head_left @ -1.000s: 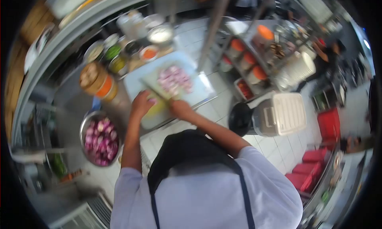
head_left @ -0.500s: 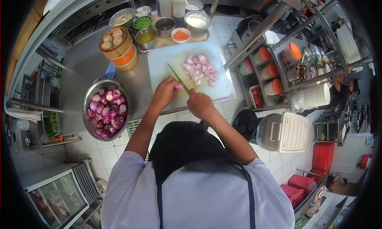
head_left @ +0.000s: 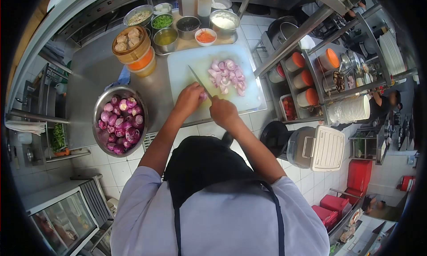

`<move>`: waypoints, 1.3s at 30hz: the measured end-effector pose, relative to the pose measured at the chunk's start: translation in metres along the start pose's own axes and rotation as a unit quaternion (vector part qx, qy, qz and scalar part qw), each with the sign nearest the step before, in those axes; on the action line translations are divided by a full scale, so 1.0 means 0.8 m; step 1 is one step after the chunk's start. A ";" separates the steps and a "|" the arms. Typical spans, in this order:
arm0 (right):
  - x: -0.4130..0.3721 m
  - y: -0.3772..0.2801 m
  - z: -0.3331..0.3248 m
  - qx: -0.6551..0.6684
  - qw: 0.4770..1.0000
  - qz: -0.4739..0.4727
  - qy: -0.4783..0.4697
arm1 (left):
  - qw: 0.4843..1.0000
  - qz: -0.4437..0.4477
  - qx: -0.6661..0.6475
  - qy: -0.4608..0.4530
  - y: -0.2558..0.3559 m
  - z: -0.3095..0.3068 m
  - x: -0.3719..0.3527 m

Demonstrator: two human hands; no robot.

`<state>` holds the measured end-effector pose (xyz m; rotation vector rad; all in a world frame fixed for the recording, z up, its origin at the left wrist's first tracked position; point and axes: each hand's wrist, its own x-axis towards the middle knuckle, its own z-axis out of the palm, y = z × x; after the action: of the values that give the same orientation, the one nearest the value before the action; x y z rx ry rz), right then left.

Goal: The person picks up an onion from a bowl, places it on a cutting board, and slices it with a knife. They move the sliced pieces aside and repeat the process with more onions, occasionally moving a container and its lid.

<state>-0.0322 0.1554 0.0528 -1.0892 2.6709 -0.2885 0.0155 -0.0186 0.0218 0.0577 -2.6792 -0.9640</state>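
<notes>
While my right hand [head_left: 223, 112] grips the handle of a knife [head_left: 199, 80], my left hand [head_left: 190, 98] pinches a small piece of onion [head_left: 203, 96] just beside the blade, which slants up and to the left over the cutting board [head_left: 183, 65]. Both hands are at the near edge of the board, fairly close together but apart. On the board, right of the blade, I have a loose heap of cut pink onions [head_left: 227, 76]. Left of my left hand, a steel bowl [head_left: 97, 122] holds peeled purple onions [head_left: 120, 122], with a blue cloth [head_left: 123, 77] near its far rim. Farther up the steel table [head_left: 86, 73] is a bamboo steamer [head_left: 132, 53] with dumplings [head_left: 128, 40] in it. Beyond the board sit a bowl of orange shreds [head_left: 206, 36], a pot of yellowish liquid [head_left: 166, 38], a bowl of chopped greens [head_left: 162, 21] and a bowl of something white [head_left: 224, 21], with squeeze bottles [head_left: 187, 3] behind. Off to my right, orange-lidded containers [head_left: 307, 97] fill a metal rack, near a stack of plates [head_left: 356, 109]. Below them is a bin with a cream lid [head_left: 327, 148], and beyond the plates a person [head_left: 383, 103] in dark clothing is partly visible.
</notes>
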 end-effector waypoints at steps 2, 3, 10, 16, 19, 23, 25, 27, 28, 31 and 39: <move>0.004 0.004 0.021 0.000 1.000 0.003 0.008 | 1.000 0.001 -0.017 0.004 0.004 -0.002 -0.003; 0.009 0.004 0.027 0.003 1.000 -0.001 0.014 | 1.000 0.000 -0.021 0.001 0.005 0.000 -0.005; 0.006 -0.003 0.014 -0.005 1.000 0.004 0.004 | 1.000 -0.008 0.001 0.014 -0.002 0.003 -0.006; 0.017 0.014 0.030 0.026 0.999 -0.021 0.026 | 0.999 -0.013 -0.032 0.017 -0.001 0.004 -0.013; 0.010 0.005 0.015 0.025 0.999 -0.020 0.023 | 0.999 -0.022 -0.029 0.031 0.001 0.003 -0.013; 0.022 0.010 0.060 0.005 0.999 -0.016 0.043 | 0.999 -0.018 -0.031 0.030 0.003 0.003 -0.014; 0.029 0.006 0.035 0.018 1.000 -0.010 0.006 | 0.998 -0.007 -0.042 0.035 0.000 0.003 -0.013; 0.029 0.011 0.022 0.024 0.999 -0.035 0.024 | 0.999 -0.006 -0.036 0.037 -0.003 0.004 -0.015; 0.026 0.008 0.019 0.025 0.999 -0.033 0.022 | 0.999 -0.010 -0.025 0.040 -0.004 0.006 -0.015; 0.019 0.006 0.030 0.037 0.999 -0.016 0.027 | 0.999 -0.013 -0.029 0.044 -0.005 0.005 -0.013; 0.031 0.000 0.007 0.028 0.999 -0.009 -0.024 | 0.998 0.000 -0.037 0.050 -0.004 0.006 -0.017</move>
<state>-0.0481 0.1375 0.0438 -1.0899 2.5959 -0.3351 0.0271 -0.0161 0.0128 0.0870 -2.5505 -1.0310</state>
